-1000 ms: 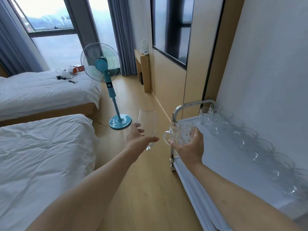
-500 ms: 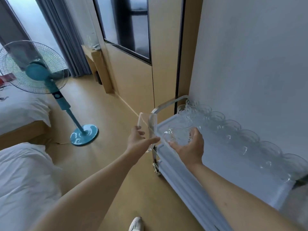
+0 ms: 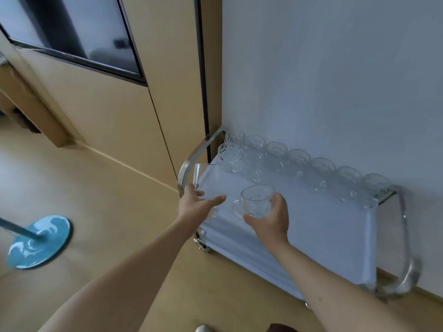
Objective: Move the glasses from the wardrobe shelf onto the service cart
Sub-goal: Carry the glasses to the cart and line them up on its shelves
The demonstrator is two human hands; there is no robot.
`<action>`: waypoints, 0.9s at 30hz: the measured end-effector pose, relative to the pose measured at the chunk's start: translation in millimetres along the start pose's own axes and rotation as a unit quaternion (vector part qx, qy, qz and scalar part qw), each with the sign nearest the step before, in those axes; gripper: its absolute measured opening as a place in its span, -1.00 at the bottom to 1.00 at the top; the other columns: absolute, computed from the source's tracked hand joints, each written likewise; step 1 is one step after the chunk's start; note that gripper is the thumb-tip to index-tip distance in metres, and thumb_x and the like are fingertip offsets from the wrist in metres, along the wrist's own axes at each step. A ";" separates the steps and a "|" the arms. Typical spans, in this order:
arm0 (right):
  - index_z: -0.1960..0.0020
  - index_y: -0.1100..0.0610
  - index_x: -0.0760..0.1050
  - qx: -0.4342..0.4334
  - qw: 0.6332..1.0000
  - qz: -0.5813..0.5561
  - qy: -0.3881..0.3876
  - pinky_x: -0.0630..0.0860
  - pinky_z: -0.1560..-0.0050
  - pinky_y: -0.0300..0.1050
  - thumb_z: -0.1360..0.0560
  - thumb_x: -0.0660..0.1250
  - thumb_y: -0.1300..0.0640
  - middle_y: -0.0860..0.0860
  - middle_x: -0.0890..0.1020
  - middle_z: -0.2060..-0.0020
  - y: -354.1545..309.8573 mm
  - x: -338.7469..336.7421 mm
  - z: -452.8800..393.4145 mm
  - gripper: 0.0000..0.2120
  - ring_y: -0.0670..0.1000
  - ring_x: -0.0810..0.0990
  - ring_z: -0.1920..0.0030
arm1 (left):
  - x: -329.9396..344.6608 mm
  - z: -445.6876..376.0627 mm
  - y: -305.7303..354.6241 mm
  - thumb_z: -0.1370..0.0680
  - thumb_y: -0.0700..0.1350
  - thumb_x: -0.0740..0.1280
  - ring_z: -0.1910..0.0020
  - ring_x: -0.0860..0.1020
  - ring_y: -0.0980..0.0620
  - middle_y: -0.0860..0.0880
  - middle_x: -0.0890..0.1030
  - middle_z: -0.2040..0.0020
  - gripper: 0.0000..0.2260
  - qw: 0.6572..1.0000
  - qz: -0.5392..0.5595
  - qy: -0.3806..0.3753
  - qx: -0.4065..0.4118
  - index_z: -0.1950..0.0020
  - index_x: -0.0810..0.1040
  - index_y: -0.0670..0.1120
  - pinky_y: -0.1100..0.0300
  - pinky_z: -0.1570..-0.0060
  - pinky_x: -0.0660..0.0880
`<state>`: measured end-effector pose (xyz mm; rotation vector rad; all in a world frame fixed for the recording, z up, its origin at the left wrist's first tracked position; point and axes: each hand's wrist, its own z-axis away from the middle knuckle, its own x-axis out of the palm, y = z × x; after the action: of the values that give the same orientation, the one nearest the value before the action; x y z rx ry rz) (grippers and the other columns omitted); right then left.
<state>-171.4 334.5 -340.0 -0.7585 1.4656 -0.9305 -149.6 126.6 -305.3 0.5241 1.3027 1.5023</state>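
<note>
Set-down step: the left hand (image 3: 195, 207) grasps a tall tumbler (image 3: 203, 185) and the right hand (image 3: 268, 218) a handled glass mug (image 3: 257, 200), both above the service cart (image 3: 335, 236); next, lower them toward the twelve o'clock row of mugs (image 3: 299, 161).

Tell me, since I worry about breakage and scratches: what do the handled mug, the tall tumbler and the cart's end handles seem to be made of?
Handled mug: clear pressed glass by its look, with a moulded pattern that catches light. Tall tumbler: smooth clear glass or perhaps clear plastic; the cloth shows through it. Cart handles: silvery metal, probably brushed steel, with soft highlights along the bend.
</note>
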 end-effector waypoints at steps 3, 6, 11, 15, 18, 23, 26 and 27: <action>-0.12 0.02 0.33 0.035 0.999 0.014 0.018 0.38 0.03 -0.14 -0.13 0.68 0.06 -0.05 0.38 -0.09 12.4 0.3 -2.5 -0.29 0.02 0.43 -0.10 | 12.5 -13.4 -2.0 -0.26 0.18 0.66 -0.07 0.57 0.11 0.06 0.51 -0.18 -0.20 0.999 -0.029 -0.041 0.002 -0.35 0.35 0.00 0.18 0.17 0.53; -0.14 0.03 0.34 0.057 0.998 0.023 0.031 0.37 0.05 -0.18 -0.12 0.69 0.04 -0.05 0.35 -0.09 22.5 -1.3 -10.4 -0.26 -0.01 0.42 -0.08 | 29.7 -24.4 -4.5 -0.29 0.15 0.66 -0.05 0.56 0.14 0.07 0.50 -0.18 -0.19 0.997 -0.039 -0.070 -0.002 -0.39 0.33 -0.01 0.19 0.19 0.50; -0.10 -0.04 0.40 0.074 0.996 0.051 0.019 0.49 0.03 -0.07 -0.05 0.67 -0.06 -0.09 0.49 -0.04 42.8 -10.4 -35.0 -0.27 0.01 0.50 -0.07 | 61.5 -47.3 -12.3 -0.28 0.10 0.67 -0.07 0.53 0.18 0.10 0.51 -0.18 -0.21 0.994 -0.056 -0.089 -0.011 -0.37 0.33 0.04 0.25 0.21 0.43; -0.07 -0.02 0.44 0.074 0.994 0.080 0.016 0.55 0.11 -0.02 -0.01 0.65 -0.10 -0.12 0.57 0.07 61.5 -15.5 -66.1 -0.29 0.04 0.53 0.00 | 88.0 -63.7 -18.7 -0.27 0.07 0.68 0.02 0.47 0.29 0.10 0.51 -0.19 -0.27 0.994 -0.067 -0.083 -0.019 -0.28 0.32 0.13 0.35 0.28 0.38; -0.32 -0.01 0.37 0.099 0.993 0.062 -0.008 0.44 0.02 -0.12 -0.06 0.71 -0.01 -0.13 0.51 -0.04 73.9 -14.3 -88.1 -0.08 -0.01 0.48 -0.06 | 103.9 -75.5 -20.5 -0.27 0.10 0.67 0.04 0.45 0.29 0.11 0.50 -0.21 -0.20 0.991 -0.101 -0.086 -0.022 -0.38 0.32 0.11 0.35 0.28 0.37; -0.22 0.01 0.39 0.082 0.994 0.049 -0.047 0.34 0.11 -0.36 -0.07 0.73 0.13 -0.04 0.44 -0.11 96.0 -15.0 -124.9 -0.17 0.01 0.46 -0.10 | 130.6 -97.3 -18.7 -0.24 0.10 0.68 -0.03 0.46 0.24 0.09 0.45 -0.19 -0.17 0.988 -0.128 -0.082 -0.012 -0.40 0.34 0.12 0.35 0.24 0.38; -0.29 0.01 0.40 0.089 0.992 0.047 -0.079 0.26 0.10 -0.52 -0.09 0.72 0.16 -0.01 0.38 -0.12 105.9 -14.4 -146.4 -0.15 0.00 0.44 -0.10 | 144.7 -106.0 -19.5 -0.23 0.11 0.68 -0.05 0.49 0.19 0.08 0.46 -0.17 -0.16 0.989 -0.133 -0.062 -0.012 -0.40 0.34 0.11 0.29 0.18 0.43; -0.31 0.00 0.41 0.090 0.991 0.045 -0.088 0.27 0.09 -0.52 -0.10 0.72 0.16 -0.01 0.39 -0.12 109.3 -14.4 -152.8 -0.14 -0.01 0.46 -0.08 | 148.5 -108.9 -20.6 -0.22 0.13 0.68 -0.06 0.51 0.17 0.07 0.47 -0.16 -0.15 0.990 -0.130 -0.055 -0.014 -0.40 0.35 0.10 0.25 0.14 0.47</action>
<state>-315.2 417.1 -429.3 -0.6200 1.2332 -0.8902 -287.1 205.8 -401.1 0.3967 1.2116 1.2568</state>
